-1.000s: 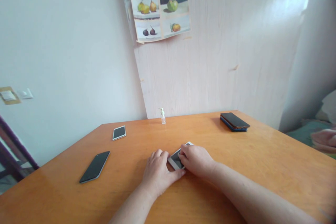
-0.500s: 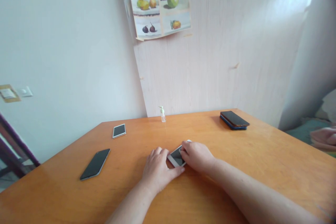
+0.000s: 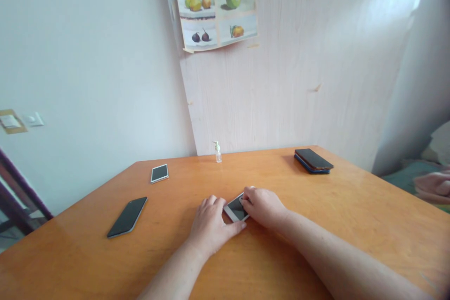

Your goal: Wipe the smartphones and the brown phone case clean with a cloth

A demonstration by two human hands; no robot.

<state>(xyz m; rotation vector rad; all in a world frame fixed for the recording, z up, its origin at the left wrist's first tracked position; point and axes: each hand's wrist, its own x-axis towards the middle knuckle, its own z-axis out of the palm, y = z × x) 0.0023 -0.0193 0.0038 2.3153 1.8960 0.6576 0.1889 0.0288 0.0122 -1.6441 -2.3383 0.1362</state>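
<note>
A white smartphone with a dark screen lies aslant on the wooden table in front of me. My left hand grips its near end, fingers along the left edge and thumb by the bottom corner. Over the upper right part of the screen rests my right hand, its fingers curled in and pressed together. Whatever those fingers may hold is hidden. The right hand covers much of the phone's far end.
On the table, a black smartphone and a white-framed phone lie to the left. A small clear pump bottle stands at the back. Dark phones are stacked at the back right. Fruit pictures hang on the wall.
Both hands keep nearly the same pose on the white smartphone. Only a slight shift of the whole view shows.
</note>
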